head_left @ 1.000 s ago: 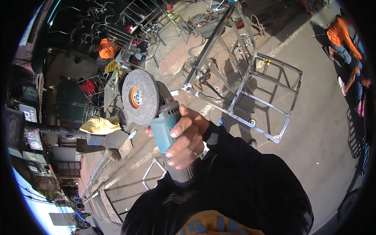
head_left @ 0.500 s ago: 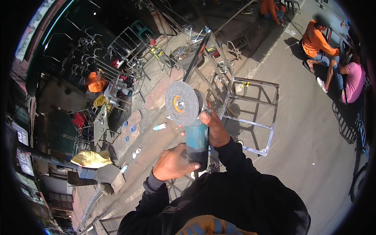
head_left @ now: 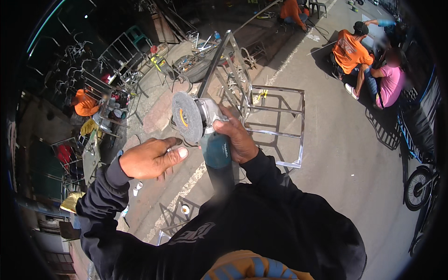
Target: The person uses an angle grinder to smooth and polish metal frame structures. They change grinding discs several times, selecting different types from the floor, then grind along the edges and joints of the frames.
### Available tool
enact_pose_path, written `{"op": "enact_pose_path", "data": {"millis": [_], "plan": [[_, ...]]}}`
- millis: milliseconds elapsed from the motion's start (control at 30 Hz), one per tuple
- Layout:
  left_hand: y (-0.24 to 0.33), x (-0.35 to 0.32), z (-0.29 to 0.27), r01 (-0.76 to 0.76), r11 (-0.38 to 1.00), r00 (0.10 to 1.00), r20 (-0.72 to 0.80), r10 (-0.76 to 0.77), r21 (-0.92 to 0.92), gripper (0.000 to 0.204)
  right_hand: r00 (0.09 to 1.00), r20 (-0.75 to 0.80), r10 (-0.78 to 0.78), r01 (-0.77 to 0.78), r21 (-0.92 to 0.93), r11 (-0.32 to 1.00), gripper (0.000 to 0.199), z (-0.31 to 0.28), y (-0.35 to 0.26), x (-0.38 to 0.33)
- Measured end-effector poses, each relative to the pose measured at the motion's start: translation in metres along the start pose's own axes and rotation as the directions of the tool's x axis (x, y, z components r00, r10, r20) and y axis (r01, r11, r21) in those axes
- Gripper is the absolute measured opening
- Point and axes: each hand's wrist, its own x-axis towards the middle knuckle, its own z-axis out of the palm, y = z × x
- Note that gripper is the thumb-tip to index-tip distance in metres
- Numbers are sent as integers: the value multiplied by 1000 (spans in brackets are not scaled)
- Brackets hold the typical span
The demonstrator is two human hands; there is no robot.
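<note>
My right hand [head_left: 237, 136] is wrapped round the upper body of a teal and black angle grinder [head_left: 217, 150], just below its silver head. The tool stands upright in front of my chest, its dark lower end against my black top. A grey abrasive disc [head_left: 187, 116] with an orange centre faces left on the grinder. To the left of the tool, my left hand [head_left: 151, 157] holds nothing. Its thumb points right and its fingers reach forward, some partly hidden, close to the disc's lower edge but apart from it.
Beyond the grinder stands a welded metal frame [head_left: 276, 110] of square tubing. Several people work nearby: one in orange [head_left: 351, 51] and one in pink [head_left: 391, 83] at the right, another in orange [head_left: 85, 102] at the left. A motorcycle wheel [head_left: 419, 188] shows far right.
My left hand has come off the grinder's lower body and moved left and up beside the disc. The grinder has turned, so its disc is seen more edge-on. The whole view has shifted.
</note>
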Motion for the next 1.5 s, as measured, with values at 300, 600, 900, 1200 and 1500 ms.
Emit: {"op": "enact_pose_path", "data": {"millis": [300,600,900,1200,1500], "plan": [[-47,-28,-8,-59,330,530,-250,810,942,92,990,22,139,-141,93,986,68,23,37,4],[-58,-46,24,-207,719,666,-443,600,663,87,970,-149,194,-171,149,974,75,22,45,-5],[-35,20,-12,-415,-18,103,67,992,910,76,969,146,200,-216,105,971,68,38,30,-29],[-2,2,136,-367,929,676,-698,237,-40,67,997,-74,4,-4,-9,1000,71,-2,-18,-26],[24,14,115,-38,947,373,-875,310,319,63,896,136,423,-444,235,865,56,-31,1,-37]]}}
